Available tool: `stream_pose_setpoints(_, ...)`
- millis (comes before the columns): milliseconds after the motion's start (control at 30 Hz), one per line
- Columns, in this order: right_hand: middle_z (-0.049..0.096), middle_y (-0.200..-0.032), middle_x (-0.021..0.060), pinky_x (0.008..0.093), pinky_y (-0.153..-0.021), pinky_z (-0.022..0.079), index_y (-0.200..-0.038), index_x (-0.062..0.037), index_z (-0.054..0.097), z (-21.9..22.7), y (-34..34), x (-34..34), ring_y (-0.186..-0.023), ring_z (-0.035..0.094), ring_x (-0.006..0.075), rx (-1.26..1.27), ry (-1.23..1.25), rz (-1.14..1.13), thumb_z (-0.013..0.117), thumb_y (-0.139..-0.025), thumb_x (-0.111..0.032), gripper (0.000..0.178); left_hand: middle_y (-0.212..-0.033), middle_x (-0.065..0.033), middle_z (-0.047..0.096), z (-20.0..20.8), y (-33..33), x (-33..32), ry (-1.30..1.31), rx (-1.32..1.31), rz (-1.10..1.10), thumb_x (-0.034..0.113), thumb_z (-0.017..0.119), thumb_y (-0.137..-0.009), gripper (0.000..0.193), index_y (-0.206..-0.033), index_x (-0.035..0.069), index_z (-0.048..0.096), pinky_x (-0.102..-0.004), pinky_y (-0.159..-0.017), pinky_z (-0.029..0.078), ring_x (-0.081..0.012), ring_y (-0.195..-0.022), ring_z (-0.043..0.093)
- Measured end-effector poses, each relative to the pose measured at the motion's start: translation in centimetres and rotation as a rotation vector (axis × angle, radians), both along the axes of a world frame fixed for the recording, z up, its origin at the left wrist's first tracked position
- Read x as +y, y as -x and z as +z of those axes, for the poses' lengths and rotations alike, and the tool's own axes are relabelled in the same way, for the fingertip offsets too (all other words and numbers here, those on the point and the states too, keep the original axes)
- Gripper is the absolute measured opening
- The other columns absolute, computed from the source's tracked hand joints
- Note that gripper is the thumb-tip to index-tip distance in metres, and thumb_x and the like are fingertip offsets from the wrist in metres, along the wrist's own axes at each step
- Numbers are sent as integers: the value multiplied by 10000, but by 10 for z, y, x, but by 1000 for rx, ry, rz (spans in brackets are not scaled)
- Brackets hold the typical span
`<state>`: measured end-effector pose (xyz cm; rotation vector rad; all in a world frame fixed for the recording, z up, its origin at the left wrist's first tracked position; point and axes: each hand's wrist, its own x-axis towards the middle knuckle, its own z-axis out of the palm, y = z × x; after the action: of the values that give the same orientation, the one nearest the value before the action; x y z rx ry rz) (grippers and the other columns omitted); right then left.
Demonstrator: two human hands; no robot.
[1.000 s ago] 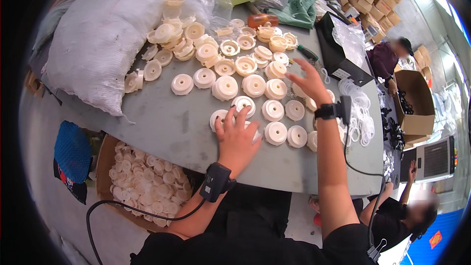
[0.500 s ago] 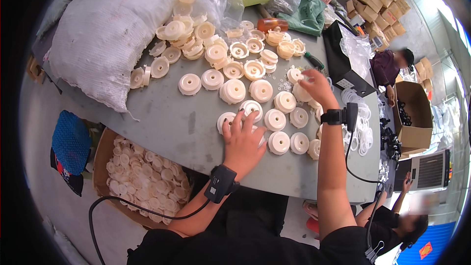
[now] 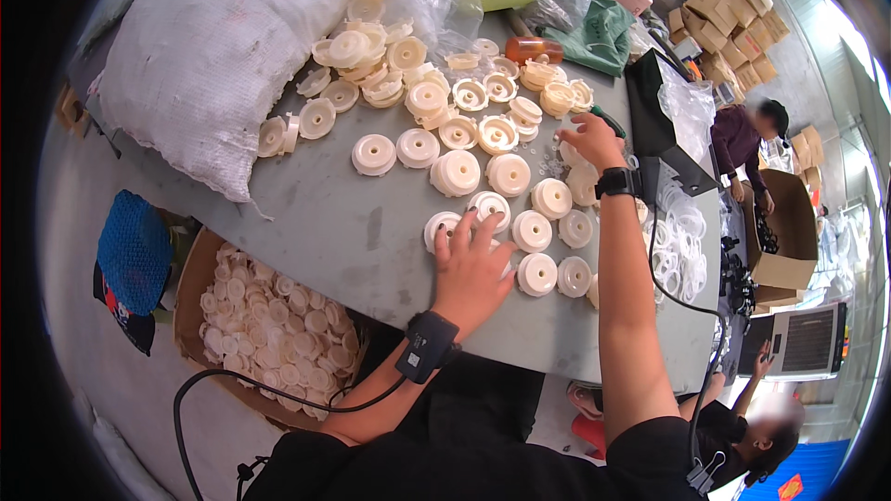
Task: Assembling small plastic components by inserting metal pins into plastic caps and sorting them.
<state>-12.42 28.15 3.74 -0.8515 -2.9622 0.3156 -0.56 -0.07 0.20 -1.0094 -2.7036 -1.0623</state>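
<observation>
Right hand [image 3: 588,141] has moved up the tabletop [image 3: 325,232], coming in close beside the green-handled tool [image 3: 607,119]; the left hand [image 3: 473,269] has kept its place among the same discs, while the whole view has shifted slightly. Reading a clock face from the middle of the view, the right hand is at two o'clock; its fingers are bent and partly drawn together, near a scatter of small rings [image 3: 549,167], and I cannot tell whether it has hold of anything. The left hand is just below centre, toward five o'clock; it is well open, fingers spread and lightly bent, resting on cream discs [image 3: 457,173] rather than gripping them. More of these stand in uneven rows between and around the hands, some stacked; others lie heaped at eleven o'clock, beside a bulging white sack [image 3: 200,65] at ten. An orange bottle [image 3: 532,49] lies at one o'clock; a black box [image 3: 657,116] sits at two; white hoops [image 3: 682,255] are piled at three; a carton [image 3: 193,297] full of pale discs stands at eight, below the tabletop edge.
</observation>
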Motion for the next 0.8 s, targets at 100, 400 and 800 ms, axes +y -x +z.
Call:
stream_pose_setpoints(100, 659, -964, 72, 434, -917, 316, -990, -198, 665, -21, 15, 4, -997, 582, 234, -58, 4, 8, 692, -703, -384, 343, -1281, -46, 388, -1, 0, 0, -8, -11, -6, 257, 669, -714, 265, -965, 180, 631, -551, -992, 170, -302, -1252, 266)
stream_pose_setpoints(400, 637, -839, 78, 274, -679, 462, -984, 7, 626, -15, 3, 56, -744, 597, 168, 637, 814, 19, 570, -809, -111, 217, -1278, -45, 387, 0, 2, 0, -42, -9, -12, 242, 678, -706, 282, -976, 174, 634, -548, -986, 181, -305, -1247, 269)
stream_pose_setpoints(800, 628, -928, 126, 320, -721, 463, -986, 33, 610, -3, -27, 19, -782, 589, 216, 43, 151, 161, 714, -681, -422, 558, -1274, -36, 388, -3, 2, 1, -52, -6, -16, 227, 676, -703, 289, -984, 176, 628, -544, -986, 184, -297, -1246, 275)
